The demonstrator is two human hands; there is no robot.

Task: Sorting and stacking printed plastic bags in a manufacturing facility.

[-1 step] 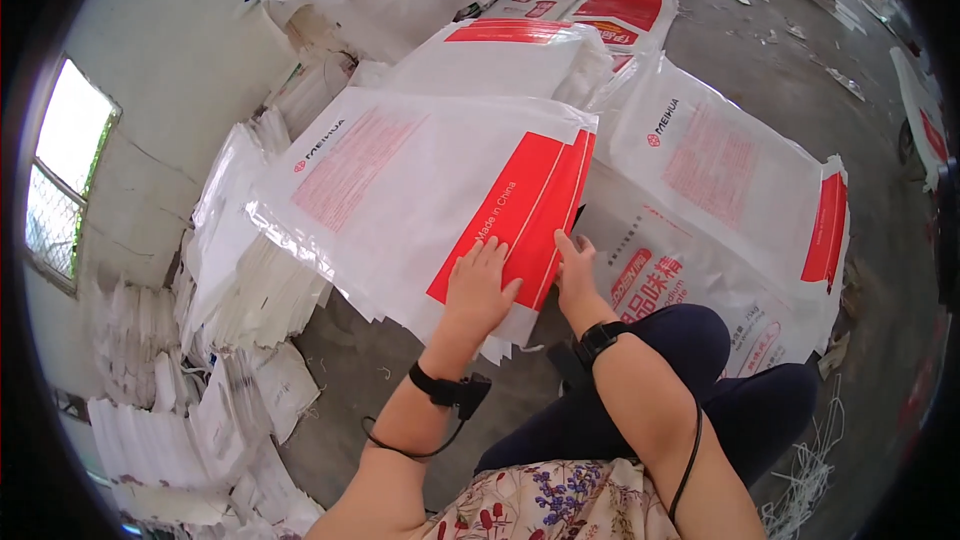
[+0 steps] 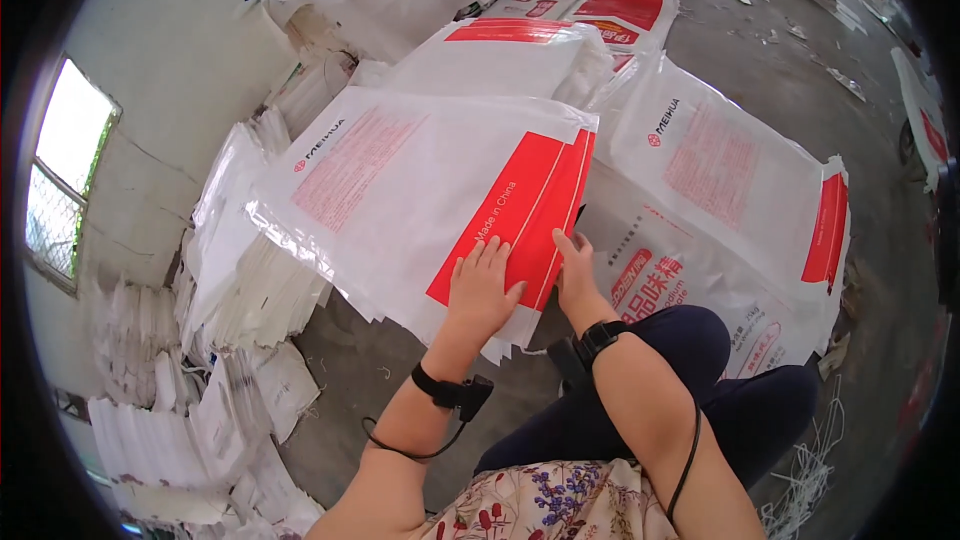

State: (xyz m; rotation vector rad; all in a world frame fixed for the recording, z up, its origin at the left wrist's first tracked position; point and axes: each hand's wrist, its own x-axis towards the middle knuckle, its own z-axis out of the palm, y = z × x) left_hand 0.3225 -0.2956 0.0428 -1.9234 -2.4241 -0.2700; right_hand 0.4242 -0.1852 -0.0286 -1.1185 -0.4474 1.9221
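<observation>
A white woven plastic sack (image 2: 400,175) with a broad red band lies flat on top of a stack in front of me. My left hand (image 2: 483,285) rests on the red band near the sack's close end, palm down and fingers stretched out. At the sack's right edge is my right hand (image 2: 575,275). Its thumb lies on top of the red band and its other fingers curl beside and under the edge, partly hidden. Right of it, another white sack (image 2: 715,155) with a red end band lies over a sack with red printing (image 2: 680,280).
More sacks (image 2: 500,65) lie beyond, and stacked bundles (image 2: 150,440) line the left wall below a window (image 2: 70,170). Loose white strips (image 2: 810,465) lie on the grey floor (image 2: 740,25) at the lower right. My bent knees (image 2: 680,340) are close to the right-hand sacks.
My left hand has shifted very slightly to the right on the red band. The sacks look the same.
</observation>
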